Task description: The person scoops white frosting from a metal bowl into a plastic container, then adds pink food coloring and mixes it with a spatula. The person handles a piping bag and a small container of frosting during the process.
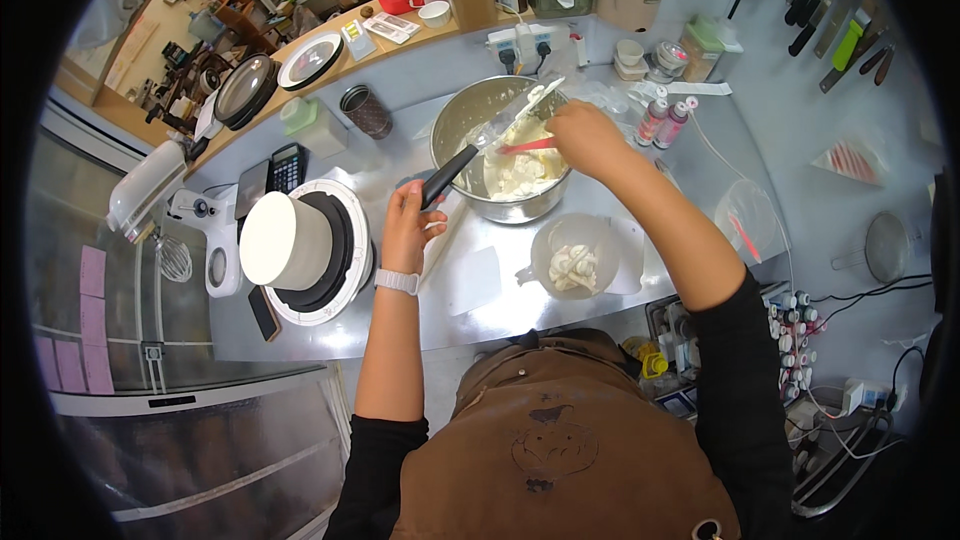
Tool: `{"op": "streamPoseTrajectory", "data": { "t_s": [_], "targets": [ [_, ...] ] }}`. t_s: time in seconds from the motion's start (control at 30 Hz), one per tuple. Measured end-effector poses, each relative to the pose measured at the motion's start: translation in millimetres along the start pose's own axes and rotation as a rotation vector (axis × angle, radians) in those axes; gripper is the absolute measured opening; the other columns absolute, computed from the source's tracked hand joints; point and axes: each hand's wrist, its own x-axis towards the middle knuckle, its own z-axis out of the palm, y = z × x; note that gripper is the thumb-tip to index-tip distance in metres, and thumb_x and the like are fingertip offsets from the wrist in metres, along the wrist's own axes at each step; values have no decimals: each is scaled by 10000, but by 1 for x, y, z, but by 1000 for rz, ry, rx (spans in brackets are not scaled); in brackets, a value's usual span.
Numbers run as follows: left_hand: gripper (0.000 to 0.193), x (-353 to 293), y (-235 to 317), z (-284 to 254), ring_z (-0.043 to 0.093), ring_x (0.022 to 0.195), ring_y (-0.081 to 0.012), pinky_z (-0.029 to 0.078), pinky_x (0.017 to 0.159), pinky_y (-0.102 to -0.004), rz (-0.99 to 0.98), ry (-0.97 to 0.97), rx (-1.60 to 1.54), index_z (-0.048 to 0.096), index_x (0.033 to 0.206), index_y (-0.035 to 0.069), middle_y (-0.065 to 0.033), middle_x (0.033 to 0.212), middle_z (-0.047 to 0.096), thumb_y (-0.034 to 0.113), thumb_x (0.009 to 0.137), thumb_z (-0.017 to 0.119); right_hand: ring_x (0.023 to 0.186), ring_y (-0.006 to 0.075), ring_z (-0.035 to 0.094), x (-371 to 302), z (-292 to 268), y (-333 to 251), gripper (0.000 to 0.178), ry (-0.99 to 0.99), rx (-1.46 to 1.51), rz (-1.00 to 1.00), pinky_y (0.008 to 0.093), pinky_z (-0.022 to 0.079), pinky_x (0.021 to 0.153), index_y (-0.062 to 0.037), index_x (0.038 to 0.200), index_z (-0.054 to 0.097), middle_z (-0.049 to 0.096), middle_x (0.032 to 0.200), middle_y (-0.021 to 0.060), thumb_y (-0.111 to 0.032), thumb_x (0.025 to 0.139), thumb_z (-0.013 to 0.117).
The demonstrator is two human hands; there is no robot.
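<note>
Our left hand [406,228] has its fingers grasping the spatula [463,159], which extends above the metal bowl [512,210]. In our right hand [588,140], the fingers hold a red scraper [527,146], which reaches to the cream [525,176] inside this bowl. To the left of the bowl stands a white cake [287,240].

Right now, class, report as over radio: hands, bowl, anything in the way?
Left hand gripping black-handled spatula. Right hand holding red tool. Metal bowl holds white cream. Spatula crosses bowl's opening in view.

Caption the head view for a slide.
Spatula in left hand, red tool in right hand, at a bowl of cream.
</note>
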Motion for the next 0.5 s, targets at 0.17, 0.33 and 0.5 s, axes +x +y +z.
{"op": "streamPoseTrajectory", "data": {
  "t_s": [0.17, 0.33, 0.5],
  "targets": [
    [238, 7, -9, 13, 610, 781, -152, 533, 676, -297, 36, 135, -59, 505, 1154, 75, -88, 1080, 625, 224, 976, 557, 962, 297, 664, 43, 15, -9, 529, -423, -110, 88, 388, 509, 840, -46, 917, 733, 706, 976, 146, -550, 869, 579],
    [291, -14, -33, 15, 623, 952, -248, 549, 807, -358, -74, 110, -229, 493, 1171, 51, -118, 1178, 585, 263, 978, 542, 974, 298, 665, 38, -6, 0, 443, -401, -99, 75, 387, 535, 805, -47, 915, 730, 707, 968, 149, -472, 875, 609],
    [465, -31, -54, 47, 477, 1229, -475, 439, 1000, -587, -366, -87, -568, 426, 1230, 8, -230, 1292, 458, 373, 963, 533, 950, 308, 649, 10, -27, 23, 139, -161, -58, 2, 414, 526, 753, -51, 885, 676, 667, 961, 133, -39, 775, 592]
  ]
}}
